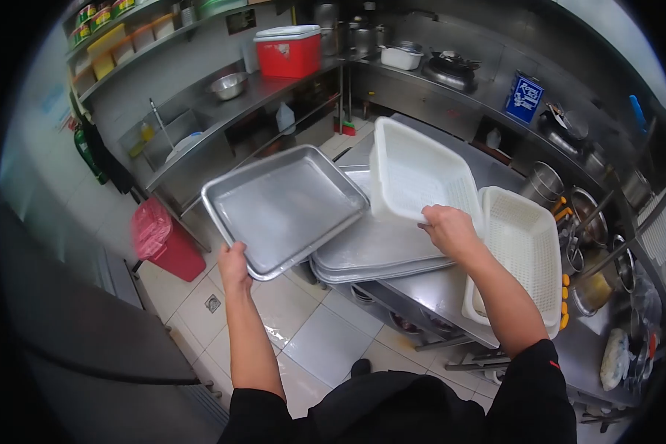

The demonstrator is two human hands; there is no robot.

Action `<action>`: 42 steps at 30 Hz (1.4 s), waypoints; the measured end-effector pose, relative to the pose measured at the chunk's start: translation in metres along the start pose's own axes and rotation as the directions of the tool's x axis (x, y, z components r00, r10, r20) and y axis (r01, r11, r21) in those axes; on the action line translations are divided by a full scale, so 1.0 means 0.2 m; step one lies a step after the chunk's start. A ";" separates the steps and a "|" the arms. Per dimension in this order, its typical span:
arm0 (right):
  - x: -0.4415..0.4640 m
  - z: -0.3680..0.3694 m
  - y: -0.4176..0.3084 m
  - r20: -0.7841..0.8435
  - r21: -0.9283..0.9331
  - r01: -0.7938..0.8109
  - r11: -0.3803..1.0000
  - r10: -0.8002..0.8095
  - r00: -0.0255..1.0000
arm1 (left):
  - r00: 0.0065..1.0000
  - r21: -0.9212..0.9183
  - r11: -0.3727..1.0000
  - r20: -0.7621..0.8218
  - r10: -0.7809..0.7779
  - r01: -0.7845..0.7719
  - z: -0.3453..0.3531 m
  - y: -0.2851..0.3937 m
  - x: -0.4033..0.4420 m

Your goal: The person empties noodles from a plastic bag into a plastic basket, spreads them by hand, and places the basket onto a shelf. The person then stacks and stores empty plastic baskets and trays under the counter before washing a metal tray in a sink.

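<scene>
My left hand [234, 265] grips the near left corner of a rectangular metal baking pan [285, 207], which is held up and tilted, its far right corner over the stacked trays. With my right hand [449, 231] I grasp the near rim of a white plastic basket [425, 166], raised and tipped over the table. Beneath both lie several large metal sheet trays [392, 248] in a stack. A second white perforated basket [522, 251] rests on the steel table to the right of my right hand.
A steel table [429, 292] stands before me. Pots and a colander [544, 183] sit at its right. A red bin [169, 240] is on the tiled floor at left. Along the back counters are a red cooler [288, 53], a metal bowl [229, 86] and a blue tin [524, 98].
</scene>
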State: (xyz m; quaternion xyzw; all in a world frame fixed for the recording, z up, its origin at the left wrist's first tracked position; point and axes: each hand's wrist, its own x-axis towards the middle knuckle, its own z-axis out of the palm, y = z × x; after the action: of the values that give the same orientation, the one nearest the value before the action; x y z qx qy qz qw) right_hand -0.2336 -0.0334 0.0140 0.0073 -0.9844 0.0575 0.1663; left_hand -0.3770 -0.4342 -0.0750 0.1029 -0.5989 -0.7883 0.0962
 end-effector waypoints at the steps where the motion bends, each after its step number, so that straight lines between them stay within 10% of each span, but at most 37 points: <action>1: 0.01 0.06 0.02 0.054 -0.016 -0.014 1.000 0.014 0.998 | 0.999 0.023 0.999 -0.030 0.045 -0.044 -0.05 0.04 0.04; 9: 0.01 0.44 0.08 0.374 -0.218 0.006 0.976 0.078 0.924 | 0.954 0.009 0.983 -0.237 0.181 -0.184 -0.16 0.32 0.33; 13: -0.07 0.20 0.13 0.093 -0.007 0.073 0.997 -0.072 0.993 | 0.894 0.312 0.895 -0.213 0.393 -0.319 -0.13 0.43 0.57; 17: -0.19 -0.10 0.34 0.143 0.199 -0.124 0.972 0.097 0.985 | 0.796 0.726 0.551 -0.009 0.606 -0.412 0.14 0.71 0.63; 22: -0.15 -0.30 0.49 0.100 0.384 -0.249 0.889 0.228 0.968 | 0.565 0.803 0.038 0.383 0.731 -0.594 0.44 0.81 0.89; 29: 0.52 -0.12 0.04 0.141 0.634 0.101 0.767 -0.243 0.960 | 0.698 0.838 0.137 0.336 0.633 -0.527 0.40 0.58 1.32; 34: 0.92 0.28 -0.72 0.330 0.802 0.006 0.597 -0.451 0.829 | 0.864 0.824 0.438 0.116 0.490 -0.359 0.26 0.37 1.41; 37: 1.05 0.78 -1.18 0.562 0.818 -0.458 0.349 -0.313 0.765 | 0.883 0.780 0.526 0.071 0.464 -0.340 0.09 0.19 1.52; 39: 1.12 1.19 -1.48 0.784 0.585 -0.806 -0.092 -0.194 0.590 | 0.927 0.733 0.620 0.039 0.373 -0.280 -0.02 0.17 1.50; 42: 1.20 1.62 -1.75 0.867 0.331 -0.714 -0.617 -0.101 0.489 | 0.968 0.663 0.725 -0.002 0.249 -0.185 -0.28 0.10 1.46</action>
State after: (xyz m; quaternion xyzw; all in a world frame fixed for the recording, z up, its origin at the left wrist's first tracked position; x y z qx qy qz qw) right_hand -0.5542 -0.4169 -0.1721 -0.2791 -0.3485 0.8655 -0.2270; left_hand -0.6409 -0.5722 -0.0849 0.0948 -0.8406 -0.5047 0.1725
